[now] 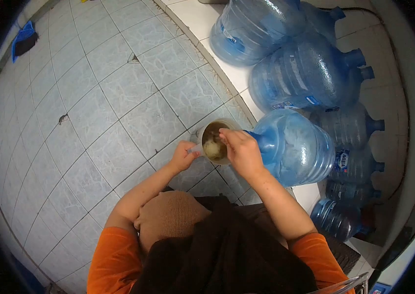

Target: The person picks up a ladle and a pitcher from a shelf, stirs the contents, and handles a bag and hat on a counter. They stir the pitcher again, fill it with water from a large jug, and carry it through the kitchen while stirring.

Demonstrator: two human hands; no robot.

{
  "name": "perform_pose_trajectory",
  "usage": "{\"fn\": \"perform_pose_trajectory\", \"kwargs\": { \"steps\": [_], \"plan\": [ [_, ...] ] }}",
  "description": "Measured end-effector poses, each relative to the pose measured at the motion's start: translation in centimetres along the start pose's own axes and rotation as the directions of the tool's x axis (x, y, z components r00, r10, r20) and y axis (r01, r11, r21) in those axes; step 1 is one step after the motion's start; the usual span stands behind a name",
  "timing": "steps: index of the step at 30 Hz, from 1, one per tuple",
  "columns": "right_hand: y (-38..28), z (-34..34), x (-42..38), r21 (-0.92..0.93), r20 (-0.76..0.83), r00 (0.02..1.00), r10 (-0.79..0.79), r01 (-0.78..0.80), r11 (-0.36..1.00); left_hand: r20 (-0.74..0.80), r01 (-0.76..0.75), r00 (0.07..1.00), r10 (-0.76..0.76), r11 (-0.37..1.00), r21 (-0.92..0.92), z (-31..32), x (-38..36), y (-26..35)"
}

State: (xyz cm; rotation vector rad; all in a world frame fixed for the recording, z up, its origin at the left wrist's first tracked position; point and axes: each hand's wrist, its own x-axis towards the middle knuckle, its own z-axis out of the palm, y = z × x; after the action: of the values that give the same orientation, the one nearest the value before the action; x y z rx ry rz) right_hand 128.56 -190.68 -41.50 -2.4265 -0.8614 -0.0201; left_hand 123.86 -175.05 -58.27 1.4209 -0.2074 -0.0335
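Note:
My left hand (184, 156) is closed around the pale handle of a plastic pitcher (205, 131), which I look down into. Inside it lies a whitish, cloudy lump (212, 148) in brownish-green, murky contents. Over the right side of the pitcher's mouth, my right hand (243, 152) has its fingers pinched together and pointing inward. Whatever those fingertips hold is hidden, and I cannot tell what it is. Right behind this hand, a large blue water jug (298, 147) lies on its side, its neck overlapping the hand in this view.
More blue water jugs (298, 73) lie on the raised white tiled ledge (307, 196) along the right. Pale blue floor tiles (119, 98) spread out to the left, with small debris (63, 118) on them. A blue dustpan (23, 41) is at the far upper left.

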Motion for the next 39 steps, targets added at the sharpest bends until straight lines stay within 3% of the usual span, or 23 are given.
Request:
{"fn": "perform_pose_trajectory", "kwargs": {
  "steps": [2, 4, 7, 8, 10, 13, 17, 19, 20, 22, 26, 29, 31, 35, 37, 39],
  "plan": [
    [0.2, 0.2, -0.4, -0.060, 0.031, 0.999, -0.021, 0.023, 0.998, 0.009, -0.002, 1.000, 0.002, 1.000, 0.006, -0.1, 0.0, -0.3],
    [0.2, 1.2, -1.6, -0.235, 0.296, 0.951, 0.093, -0.022, 0.972, 0.018, -0.006, 1.000, 0.005, 1.000, 0.010, -0.1, 0.1, -0.1],
    [-0.7, 1.8, -2.5, -0.195, 0.427, 0.895, 0.124, -0.043, 0.980, 0.014, 0.003, 1.000, -0.003, 1.000, 0.006, -0.2, 0.0, 0.2],
    [-0.4, 1.9, -2.4, -0.195, 0.429, 0.895, 0.127, -0.046, 0.980, 0.016, -0.008, 1.000, 0.008, 1.000, 0.005, -0.1, 0.0, 0.2],
    [0.4, 1.8, -1.6, 0.091, 0.056, 0.998, -0.027, 0.022, 0.996, 0.022, -0.021, 1.000, 0.021, 1.000, 0.002, 0.0, 0.2, 0.2],
    [0.2, 0.2, 0.0, -0.017, -0.044, 0.998, -0.046, 0.045, 0.999, 0.006, -0.038, 0.999, 0.038, 0.999, 0.019, -0.1, 0.0, 0.0],
    [0.5, 1.7, -2.5, -0.207, 0.121, 0.992, -0.026, 0.051, 0.977, 0.022, -0.009, 1.000, 0.008, 1.000, 0.026, -0.1, -0.1, -0.6],
    [-0.3, 2.3, -3.4, -0.193, 0.339, 0.941, 0.015, 0.054, 0.980, 0.020, 0.001, 1.000, -0.001, 1.000, 0.030, -0.1, 0.0, -0.1],
    [-0.5, 2.3, -3.5, -0.191, 0.341, 0.940, 0.013, 0.056, 0.980, 0.010, -0.024, 1.000, 0.023, 0.999, 0.046, -0.1, 0.1, 0.1],
    [-1.5, 1.5, -3.5, -0.017, 0.374, 0.924, 0.077, -0.076, 0.997, 0.006, -0.042, 0.999, 0.041, 0.997, 0.058, 0.0, 0.0, 0.3],
    [-1.1, -2.0, -2.4, 0.159, 0.244, 0.969, -0.028, -0.011, 0.987, 0.003, -0.043, 0.999, 0.043, 0.998, 0.048, 0.0, 0.0, -0.3],
    [1.3, -4.4, -2.1, 0.039, 0.209, 0.975, -0.079, 0.073, 0.997, 0.002, -0.038, 0.999, 0.038, 0.998, 0.039, -0.1, -0.2, -0.9],
    [2.9, -5.3, -1.7, -0.175, 0.029, 1.000, -0.013, 0.017, 0.984, 0.008, -0.041, 0.999, 0.041, 0.998, 0.046, -0.1, -0.1, -0.7],
    [4.4, -5.0, -2.4, -0.101, 0.168, 0.978, 0.127, -0.111, 0.989, -0.006, -0.013, 1.000, 0.013, 1.000, 0.004, 0.1, -0.2, -0.8],
    [4.5, -4.2, -2.5, -0.254, 0.239, 0.958, 0.157, -0.094, 0.963, -0.013, -0.014, 1.000, 0.014, 1.000, -0.001, 0.1, -0.2, -0.7],
    [4.7, -3.3, -2.6, -0.291, 0.205, 0.962, 0.179, -0.115, 0.950, -0.014, -0.012, 1.000, 0.012, 1.000, 0.006, 0.0, -0.3, -0.6]
  ]
}}
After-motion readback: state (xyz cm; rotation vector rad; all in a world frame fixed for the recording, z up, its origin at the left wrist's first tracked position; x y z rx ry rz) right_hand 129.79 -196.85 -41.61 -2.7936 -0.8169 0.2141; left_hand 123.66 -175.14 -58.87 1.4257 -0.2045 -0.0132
